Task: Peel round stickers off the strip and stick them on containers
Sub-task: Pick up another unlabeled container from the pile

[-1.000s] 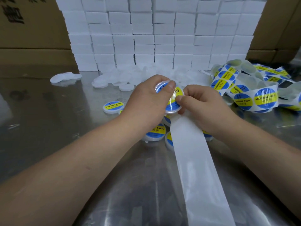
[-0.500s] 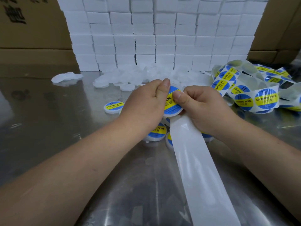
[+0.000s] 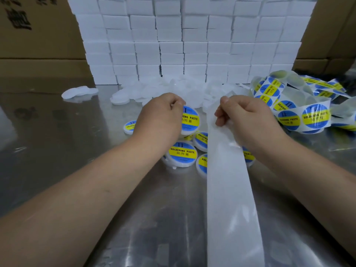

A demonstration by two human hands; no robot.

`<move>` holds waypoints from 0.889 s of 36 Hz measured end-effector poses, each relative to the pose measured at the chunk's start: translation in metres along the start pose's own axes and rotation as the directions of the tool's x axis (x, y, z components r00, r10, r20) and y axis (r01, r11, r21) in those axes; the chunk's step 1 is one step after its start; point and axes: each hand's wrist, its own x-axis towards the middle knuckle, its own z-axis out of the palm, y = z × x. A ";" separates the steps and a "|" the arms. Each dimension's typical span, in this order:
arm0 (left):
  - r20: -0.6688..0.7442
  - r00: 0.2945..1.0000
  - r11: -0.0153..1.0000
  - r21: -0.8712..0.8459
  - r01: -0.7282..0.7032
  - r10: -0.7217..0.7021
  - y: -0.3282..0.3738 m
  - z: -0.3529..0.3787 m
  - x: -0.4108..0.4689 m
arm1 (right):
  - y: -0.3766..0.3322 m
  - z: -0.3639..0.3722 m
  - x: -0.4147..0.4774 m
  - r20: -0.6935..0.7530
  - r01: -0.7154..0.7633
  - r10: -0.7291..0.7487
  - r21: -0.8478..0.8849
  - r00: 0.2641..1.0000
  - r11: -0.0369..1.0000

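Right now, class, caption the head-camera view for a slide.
Left hand holds a labelled container; right hand grips the bare backing strip above a steel table.

Counter (image 3: 57, 151): bare sheet metal, brushed and glossy, mirroring the stacks behind.
Backing strip (image 3: 229, 199): smooth, translucent white release paper with a waxy sheen.
Stickers (image 3: 315, 116): glossy printed faces, blue and yellow.
Containers (image 3: 178, 164): smooth white plastic, faintly shiny at the rims.
Unlabelled pieces (image 3: 119, 98): frosted, semi-translucent plastic.
White boxes (image 3: 173, 35): matt card.
Cartons (image 3: 38, 45): brown cardboard, dull and unfinished.
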 end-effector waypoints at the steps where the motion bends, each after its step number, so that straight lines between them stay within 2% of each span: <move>1: 0.019 1.000 0.999 0.036 0.006 -0.007 -0.001 0.000 0.001 | -0.001 0.000 0.000 0.007 0.009 -0.009 0.019 1.000 1.000; 6: 0.129 0.991 0.956 0.294 -0.003 -0.037 -0.006 0.001 -0.001 | -0.003 0.004 -0.002 0.053 0.088 -0.091 0.050 0.994 0.995; 11: 0.082 0.995 0.904 0.428 0.010 -0.050 -0.009 0.000 0.001 | -0.005 0.002 -0.004 0.029 0.191 -0.190 -0.010 0.981 0.982; 13: 0.025 0.999 0.931 0.363 -0.044 0.037 -0.006 0.000 0.001 | -0.006 0.002 -0.004 0.036 0.213 -0.214 0.013 0.976 0.977; 15: -0.018 0.997 0.978 0.194 -0.073 0.078 0.002 -0.001 -0.002 | -0.006 0.002 -0.004 0.045 0.221 -0.223 0.035 0.974 0.975; 18: 0.058 0.998 0.998 -0.047 -0.032 0.035 0.009 0.000 -0.006 | -0.004 0.002 -0.005 0.085 0.219 -0.227 0.091 0.970 0.971; 21: 0.156 0.987 0.988 -0.155 -0.010 0.034 0.009 0.003 -0.007 | -0.002 0.002 -0.005 0.136 0.221 -0.238 0.124 0.962 0.967; 24: 0.165 0.985 0.970 -0.245 -0.001 0.043 0.009 0.004 -0.008 | -0.003 0.002 -0.006 0.155 0.215 -0.239 0.155 0.959 0.964; 26: 0.136 0.990 0.956 -0.292 -0.002 0.043 0.010 0.003 -0.008 | -0.003 0.003 -0.007 0.081 0.220 -0.233 0.142 0.969 0.965; 28: 0.105 0.994 0.935 -0.355 0.013 0.026 0.011 0.001 -0.007 | -0.001 0.001 -0.005 -0.071 0.210 -0.204 0.086 0.976 0.974; 30: 0.091 0.996 0.916 -0.401 0.025 0.012 0.012 0.000 -0.008 | -0.001 -0.003 -0.002 -0.211 0.147 -0.133 0.053 0.968 0.988; 32: 0.093 0.995 0.917 -0.399 0.018 0.021 0.014 -0.001 -0.008 | -0.001 -0.007 0.004 -0.271 0.047 -0.020 0.096 0.962 0.994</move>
